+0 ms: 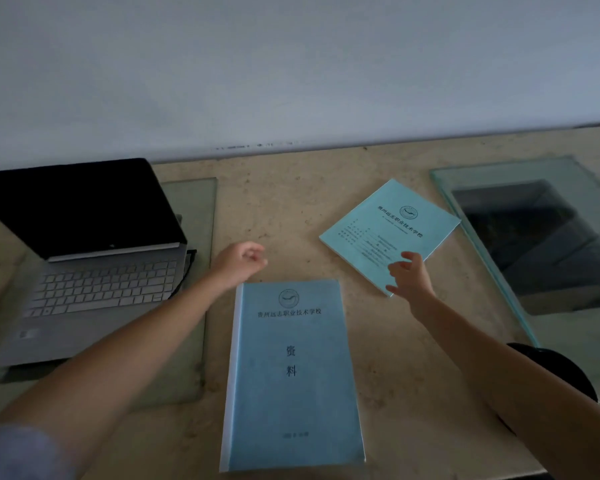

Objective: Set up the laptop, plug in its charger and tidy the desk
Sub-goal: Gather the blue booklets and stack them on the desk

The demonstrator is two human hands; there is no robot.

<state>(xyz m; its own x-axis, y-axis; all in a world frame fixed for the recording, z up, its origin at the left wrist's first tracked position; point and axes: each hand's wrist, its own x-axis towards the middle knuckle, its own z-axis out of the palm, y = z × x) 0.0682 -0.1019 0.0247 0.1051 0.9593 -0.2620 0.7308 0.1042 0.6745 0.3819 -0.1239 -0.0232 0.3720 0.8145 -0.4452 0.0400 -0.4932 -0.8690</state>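
Note:
An open silver laptop (94,271) with a dark screen sits at the left on a glass sheet (194,209). A thick blue bound booklet (291,372) lies in the middle, square to me. A thinner light-blue booklet (385,226) lies tilted at the right. My left hand (239,263) hovers just beyond the thick booklet's top left corner, fingers loosely curled, holding nothing. My right hand (411,277) has its fingers spread over the near corner of the thin booklet, touching its edge. A dark cable (187,268) shows at the laptop's right side.
A second glass sheet (534,244) lies at the right with a dark reflection in it. A black round object (558,368) sits near the desk's right front edge, under my right arm. A pale wall runs behind the beige desk (291,202).

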